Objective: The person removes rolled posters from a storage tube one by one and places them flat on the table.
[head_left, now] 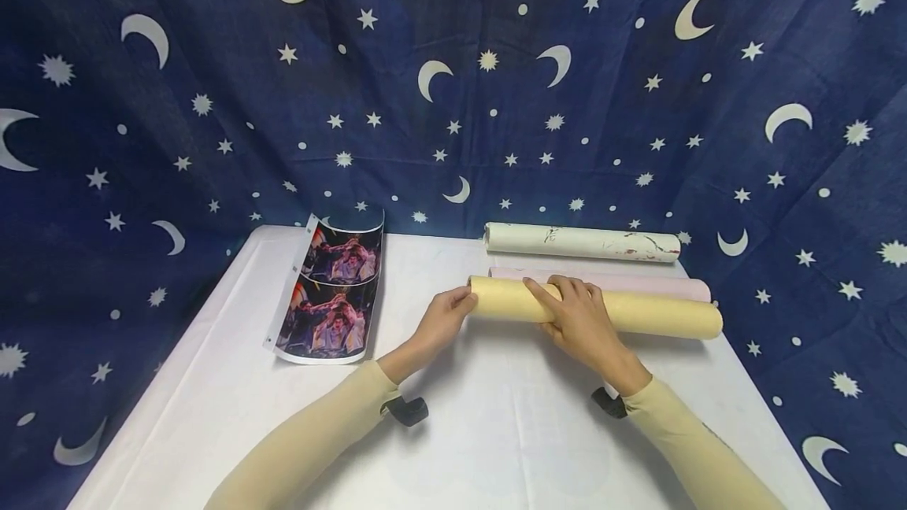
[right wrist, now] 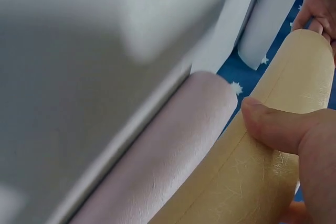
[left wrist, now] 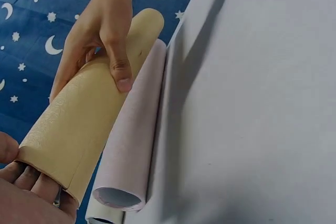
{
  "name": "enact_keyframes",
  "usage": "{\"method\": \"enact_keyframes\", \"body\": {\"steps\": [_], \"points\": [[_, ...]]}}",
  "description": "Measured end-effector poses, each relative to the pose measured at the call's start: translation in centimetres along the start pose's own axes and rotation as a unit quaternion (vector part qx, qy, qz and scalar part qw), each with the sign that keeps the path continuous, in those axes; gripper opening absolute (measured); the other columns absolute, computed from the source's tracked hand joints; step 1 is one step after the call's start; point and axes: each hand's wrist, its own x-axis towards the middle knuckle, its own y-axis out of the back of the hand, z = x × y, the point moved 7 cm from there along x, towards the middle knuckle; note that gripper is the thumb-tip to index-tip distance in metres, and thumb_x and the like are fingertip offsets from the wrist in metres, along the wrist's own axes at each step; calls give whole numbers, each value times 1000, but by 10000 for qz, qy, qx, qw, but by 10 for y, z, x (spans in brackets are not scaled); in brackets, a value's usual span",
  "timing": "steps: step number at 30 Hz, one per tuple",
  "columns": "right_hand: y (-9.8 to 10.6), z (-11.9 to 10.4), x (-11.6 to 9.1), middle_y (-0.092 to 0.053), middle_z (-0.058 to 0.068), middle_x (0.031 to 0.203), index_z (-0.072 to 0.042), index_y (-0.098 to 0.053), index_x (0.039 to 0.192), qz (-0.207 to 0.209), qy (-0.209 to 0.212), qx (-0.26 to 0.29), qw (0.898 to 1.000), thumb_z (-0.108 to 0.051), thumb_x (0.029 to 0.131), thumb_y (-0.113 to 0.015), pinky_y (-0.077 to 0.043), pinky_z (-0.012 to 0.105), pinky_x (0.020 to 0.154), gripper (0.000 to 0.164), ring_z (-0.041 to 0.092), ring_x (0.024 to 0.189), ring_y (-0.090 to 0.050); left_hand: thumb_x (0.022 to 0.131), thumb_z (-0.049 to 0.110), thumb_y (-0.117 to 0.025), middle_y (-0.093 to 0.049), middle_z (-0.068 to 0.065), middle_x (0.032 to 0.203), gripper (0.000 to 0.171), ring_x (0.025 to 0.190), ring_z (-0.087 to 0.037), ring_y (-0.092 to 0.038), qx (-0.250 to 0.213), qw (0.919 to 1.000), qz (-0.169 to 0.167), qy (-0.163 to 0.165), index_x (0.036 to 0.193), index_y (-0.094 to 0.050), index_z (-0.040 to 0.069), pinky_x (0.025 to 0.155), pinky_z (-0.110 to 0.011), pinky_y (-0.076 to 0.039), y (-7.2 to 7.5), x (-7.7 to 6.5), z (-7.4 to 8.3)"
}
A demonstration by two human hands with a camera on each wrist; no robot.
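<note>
Head view shows the left hand (head_left: 442, 321) pinching the hollow left end of a yellow roll (head_left: 659, 313), fingers tucked inside, while the right hand (head_left: 584, 325) grips it nearer the middle. The roll appears lifted off the white counter (head_left: 489, 439), on the near side of a pink roll (head_left: 659, 286). It looks light, fairly stiff, perhaps slick; hard squeezing could dent it, so the middle and rim seem sound holds. Beyond lies a branch-patterned roll (head_left: 595, 244); well left, a picture-printed sheet (head_left: 329, 325). No brand or lettering is readable.
</note>
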Motion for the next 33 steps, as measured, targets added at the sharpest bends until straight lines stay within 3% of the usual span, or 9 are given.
{"method": "enact_keyframes", "body": {"steps": [10, 16, 20, 28, 33], "points": [[-12, -16, -14, -57, 16, 124, -33, -43, 147, -100, 29, 115, 9999, -32, 74, -85, -41, 56, 90, 85, 41, 110, -56, 103, 24, -45, -49, -20, 147, 46, 142, -36, -39, -89, 9998, -150, -92, 138, -50, -5, 119, -52, -26, 1, -18, -13], [-13, -24, -17, -56, 14, 123, -32, -45, 146, -87, 54, 196, 9998, -31, 73, -86, -40, 52, 87, 83, 38, 110, -55, 105, 27, -39, -38, -23, 153, 53, 146, -38, -29, -207, 9991, -372, -15, 144, -39, -8, 121, -52, -20, 1, -22, -18], [-15, -30, -19, -56, 12, 122, -32, -46, 145, -123, 71, 248, 9996, -30, 73, -86, -41, 51, 87, 83, 36, 108, -56, 106, 31, -34, -41, -23, 152, 54, 147, -39, -28, -204, 9983, -550, 52, 142, -42, -8, 121, -54, -17, 0, -25, -23], [-16, -37, -21, -57, 12, 118, -31, -47, 145, -24, 165, 318, 9994, -29, 69, -89, -42, 53, 90, 87, 35, 107, -58, 106, 28, -34, -56, -21, 137, 47, 144, -39, -34, -432, 9967, -673, 147, 131, -55, -6, 121, -57, -14, 2, -31, -27], [-18, -38, -20, -59, 9, 119, -29, -47, 145, -196, 154, 381, 9990, -31, 70, -88, -43, 53, 92, 86, 33, 108, -58, 106, 29, -36, -63, -16, 114, 44, 132, -35, -47, -552, 9960, -687, 133, 118, -61, -6, 120, -58, -18, 3, -32, -28]]}}
